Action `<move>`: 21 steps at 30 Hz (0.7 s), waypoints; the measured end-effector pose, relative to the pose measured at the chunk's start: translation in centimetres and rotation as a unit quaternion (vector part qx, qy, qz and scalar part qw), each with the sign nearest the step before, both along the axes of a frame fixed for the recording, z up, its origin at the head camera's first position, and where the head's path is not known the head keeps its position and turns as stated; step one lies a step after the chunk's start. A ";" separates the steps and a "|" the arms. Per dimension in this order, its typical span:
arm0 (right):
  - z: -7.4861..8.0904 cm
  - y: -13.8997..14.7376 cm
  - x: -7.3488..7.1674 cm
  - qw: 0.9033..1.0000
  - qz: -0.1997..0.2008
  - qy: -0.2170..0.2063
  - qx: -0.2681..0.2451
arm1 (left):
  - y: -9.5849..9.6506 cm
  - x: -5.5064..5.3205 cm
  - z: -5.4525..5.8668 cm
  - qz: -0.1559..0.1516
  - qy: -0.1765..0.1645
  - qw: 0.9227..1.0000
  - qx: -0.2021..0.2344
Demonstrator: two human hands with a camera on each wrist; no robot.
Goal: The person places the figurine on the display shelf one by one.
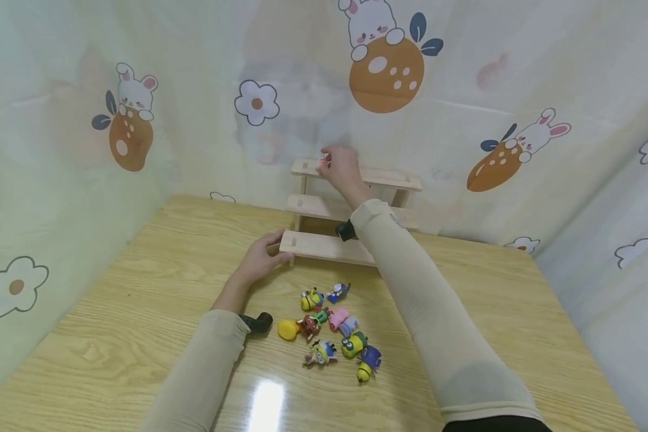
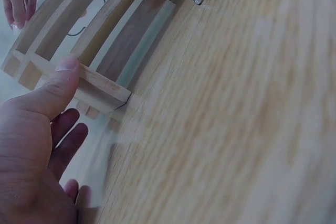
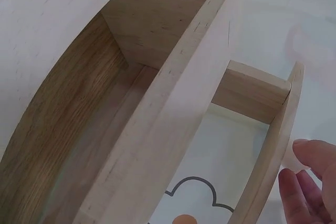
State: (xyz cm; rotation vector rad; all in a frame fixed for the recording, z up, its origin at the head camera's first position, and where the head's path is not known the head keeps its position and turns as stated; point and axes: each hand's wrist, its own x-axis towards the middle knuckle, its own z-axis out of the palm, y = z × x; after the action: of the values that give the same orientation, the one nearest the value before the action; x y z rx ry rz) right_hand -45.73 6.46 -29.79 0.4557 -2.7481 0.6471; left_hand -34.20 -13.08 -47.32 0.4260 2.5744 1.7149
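A three-tier wooden display shelf (image 1: 324, 246) stands on the table against the patterned cloth. My left hand (image 1: 260, 257) grips the left end of its lowest tier, the thumb (image 2: 65, 80) lying against the wood there and the other fingers beyond it. Up at the left part of the top tier, my right hand (image 1: 342, 168) pinches a small white-and-red toy figure (image 1: 323, 161), mostly hidden by the fingers. In the right wrist view the fingertips are right at the top tier's edge (image 3: 275, 153).
Several small toy figures lie in a loose group in front of the shelf, among them a yellow-and-blue minion (image 1: 311, 299), a blue-and-white figure (image 1: 338, 292) and a pink figure (image 1: 338, 318). Cloth (image 1: 194, 120) printed with rabbits and flowers surrounds the wood-grain table (image 1: 113, 336).
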 end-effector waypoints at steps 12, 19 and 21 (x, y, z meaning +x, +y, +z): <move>0.0 0.2 0.3 0.999 0.004 -0.018 -0.037 | 0.1 0.0 -0.1 -0.004 -0.002 1.000 0.008; 0.2 0.3 0.4 0.999 0.000 -0.026 -0.042 | 0.0 0.0 0.0 0.001 -0.004 1.000 0.007; 0.5 0.4 0.6 0.998 -0.002 -0.032 -0.048 | -0.1 0.0 0.1 -0.002 -0.005 1.000 0.005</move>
State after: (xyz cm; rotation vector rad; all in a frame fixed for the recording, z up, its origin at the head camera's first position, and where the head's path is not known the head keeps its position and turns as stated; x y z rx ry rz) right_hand -45.12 6.89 -29.34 0.4146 -2.7621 0.8019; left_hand -34.22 -13.15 -47.27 0.4193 2.5577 1.7244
